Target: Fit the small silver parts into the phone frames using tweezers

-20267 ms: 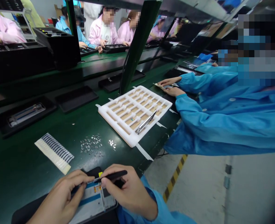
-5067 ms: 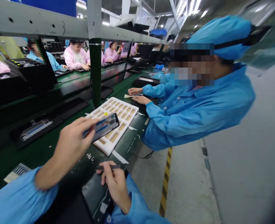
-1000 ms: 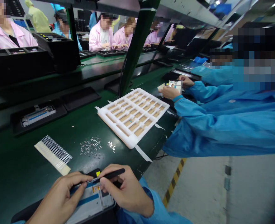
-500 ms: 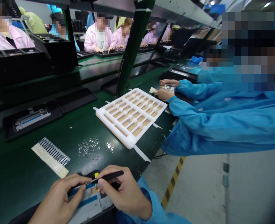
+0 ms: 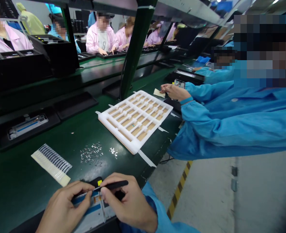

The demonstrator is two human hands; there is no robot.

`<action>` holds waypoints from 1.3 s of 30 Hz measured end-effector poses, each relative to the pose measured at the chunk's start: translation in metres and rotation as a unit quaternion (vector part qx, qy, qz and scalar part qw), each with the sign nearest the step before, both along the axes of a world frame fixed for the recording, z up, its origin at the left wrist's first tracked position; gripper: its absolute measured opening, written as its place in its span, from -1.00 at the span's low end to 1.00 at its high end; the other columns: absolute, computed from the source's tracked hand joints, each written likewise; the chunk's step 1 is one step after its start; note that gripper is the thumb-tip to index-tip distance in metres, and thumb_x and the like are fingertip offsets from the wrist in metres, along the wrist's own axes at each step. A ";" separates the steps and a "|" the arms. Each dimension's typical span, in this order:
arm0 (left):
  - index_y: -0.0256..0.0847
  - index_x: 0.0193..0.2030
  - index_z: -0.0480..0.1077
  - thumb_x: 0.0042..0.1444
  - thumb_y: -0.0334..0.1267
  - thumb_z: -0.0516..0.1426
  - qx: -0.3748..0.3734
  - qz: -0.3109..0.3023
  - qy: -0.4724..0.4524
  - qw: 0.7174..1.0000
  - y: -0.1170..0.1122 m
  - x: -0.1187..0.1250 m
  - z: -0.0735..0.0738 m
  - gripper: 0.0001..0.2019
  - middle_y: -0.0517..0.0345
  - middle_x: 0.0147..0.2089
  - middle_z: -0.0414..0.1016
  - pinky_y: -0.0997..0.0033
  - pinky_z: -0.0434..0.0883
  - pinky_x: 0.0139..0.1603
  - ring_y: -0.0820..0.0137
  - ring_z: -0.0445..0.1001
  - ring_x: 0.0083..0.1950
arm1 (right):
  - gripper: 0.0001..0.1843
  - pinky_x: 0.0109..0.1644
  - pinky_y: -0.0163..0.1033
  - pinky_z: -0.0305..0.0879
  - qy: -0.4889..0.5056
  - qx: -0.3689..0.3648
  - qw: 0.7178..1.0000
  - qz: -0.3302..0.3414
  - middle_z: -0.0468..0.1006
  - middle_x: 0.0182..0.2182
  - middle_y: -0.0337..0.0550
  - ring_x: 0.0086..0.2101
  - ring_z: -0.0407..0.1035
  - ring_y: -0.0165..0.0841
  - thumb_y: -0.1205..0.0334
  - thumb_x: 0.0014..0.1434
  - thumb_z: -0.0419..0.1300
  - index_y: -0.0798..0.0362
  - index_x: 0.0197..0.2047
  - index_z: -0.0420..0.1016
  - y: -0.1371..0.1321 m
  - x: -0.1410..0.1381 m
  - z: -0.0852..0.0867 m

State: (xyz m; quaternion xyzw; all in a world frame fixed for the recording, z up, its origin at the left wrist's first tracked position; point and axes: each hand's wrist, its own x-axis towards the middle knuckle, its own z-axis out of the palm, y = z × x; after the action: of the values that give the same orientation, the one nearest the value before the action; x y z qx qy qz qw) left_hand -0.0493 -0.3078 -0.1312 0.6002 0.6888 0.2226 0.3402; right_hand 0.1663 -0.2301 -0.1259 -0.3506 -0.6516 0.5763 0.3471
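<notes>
My right hand [image 5: 130, 202] is closed around black tweezers [image 5: 116, 185], their tip pointing left. At that tip, the thumb and forefinger of my left hand [image 5: 66, 205] pinch together; whatever is between them is too small to make out. Beneath both hands lies a silver phone frame [image 5: 94, 218] with blue strips, resting in a black tray [image 5: 27, 223]. A small yellow patch [image 5: 99, 183] shows at the tray's far edge. Beyond my hands, a cream strip sheet [image 5: 51, 164] carries rows of thin silver strips. To its right lie many scattered small metal pieces [image 5: 91, 153].
A white foam tray [image 5: 135, 121] with long slots is taped to the green bench. Another black tray [image 5: 27, 129] holding a phone frame sits at left. A green post [image 5: 135, 48] rises behind. At right, a co-worker in blue sleeves [image 5: 218, 119] works close by.
My left thumb and forefinger have come closer together at the tweezer tip. The far-left black tray has shifted left. The co-worker's hand has moved onto a cream sheet.
</notes>
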 end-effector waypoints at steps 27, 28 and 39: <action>-0.11 0.25 0.52 0.54 -0.19 -0.02 0.230 -0.148 0.274 0.922 -0.020 -0.011 0.015 -0.65 0.16 -0.09 0.78 0.46 0.64 -0.18 0.34 0.76 -0.20 | -0.79 0.03 -0.18 0.64 0.031 0.182 0.980 0.070 0.74 -0.12 0.10 -0.11 0.68 -0.18 0.40 0.40 0.27 0.10 0.03 0.71 -0.002 0.006 -0.011; -0.15 0.17 0.56 0.56 -0.20 -0.06 0.253 -0.160 0.302 0.905 -0.021 -0.010 0.017 -0.63 0.14 -0.14 0.77 0.42 0.63 -0.19 0.34 0.75 -0.24 | -0.79 0.02 -0.18 0.63 0.026 0.187 0.980 0.070 0.74 -0.13 0.10 -0.12 0.67 -0.19 0.41 0.40 0.27 0.10 0.03 0.70 -0.003 0.005 -0.010; -0.13 -0.11 0.62 0.55 -0.06 -0.10 0.180 -0.029 0.430 0.884 0.012 -0.057 0.009 -0.53 0.05 -0.11 0.69 0.37 0.60 -0.18 0.28 0.70 -0.13 | -0.83 -0.20 -0.25 0.61 0.035 0.153 0.988 -0.004 0.75 -0.25 0.03 -0.29 0.69 -0.23 0.38 0.32 0.30 0.13 -0.10 0.74 -0.002 0.005 -0.006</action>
State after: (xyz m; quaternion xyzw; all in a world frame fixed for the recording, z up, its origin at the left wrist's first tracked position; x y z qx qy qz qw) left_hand -0.1060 -0.2955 -0.1219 0.7076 0.6980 0.0528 -0.0966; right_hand 0.1709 -0.2318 -0.1319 -0.2755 -0.7183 0.4804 0.4212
